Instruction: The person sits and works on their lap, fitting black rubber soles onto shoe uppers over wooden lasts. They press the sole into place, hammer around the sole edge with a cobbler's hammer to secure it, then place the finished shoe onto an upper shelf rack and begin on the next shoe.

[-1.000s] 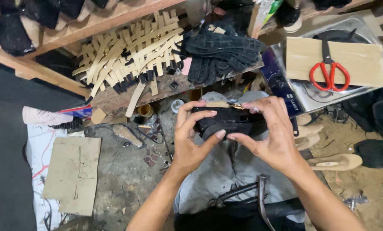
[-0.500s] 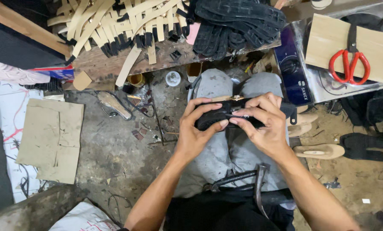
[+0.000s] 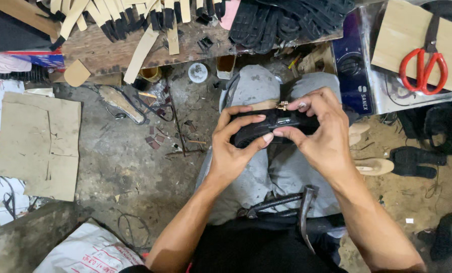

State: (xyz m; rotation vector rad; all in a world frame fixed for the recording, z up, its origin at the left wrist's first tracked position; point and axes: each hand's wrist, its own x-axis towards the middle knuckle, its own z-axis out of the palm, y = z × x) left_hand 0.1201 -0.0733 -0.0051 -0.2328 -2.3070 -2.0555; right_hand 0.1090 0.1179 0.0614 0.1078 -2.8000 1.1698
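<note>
A black shoe part [image 3: 271, 127] with a small golden buckle [image 3: 282, 105] on its top edge is held over the person's knees, which are covered with grey trousers [image 3: 266, 167]. The left hand [image 3: 233, 146] is closed around the left end of the black shoe part: the thumb presses from below, and the other fingers lie over the top. The right hand [image 3: 324, 131] is closed on the right end, and its finger and thumb pinch the piece just beside the golden buckle. Both hands touch the piece, and it lies almost level between them.

Below the black shoe part, on the lap, a hammer [image 3: 291, 205] with a dark head rests across the grey trousers. Left of the black shoe part, the dirty concrete floor [image 3: 130, 162] carries small scraps and a thin wire, and further left lies a flat piece of cardboard [image 3: 39, 144]. Above the black shoe part, a wooden board [image 3: 114, 43] holds many pale strips [image 3: 140, 48], and near them is a pile of black soles [image 3: 286, 20]. To the upper right of the black shoe part, red scissors [image 3: 423, 65] lie on a cardboard sheet [image 3: 418, 40], well apart from the hands. To the right of the black shoe part, a beige insole [image 3: 375, 166] lies on the ground, with a black sandal piece [image 3: 418, 162] just beside it. At the lower left of the black shoe part, a white sack [image 3: 89, 250] shows at the edge of the view.
</note>
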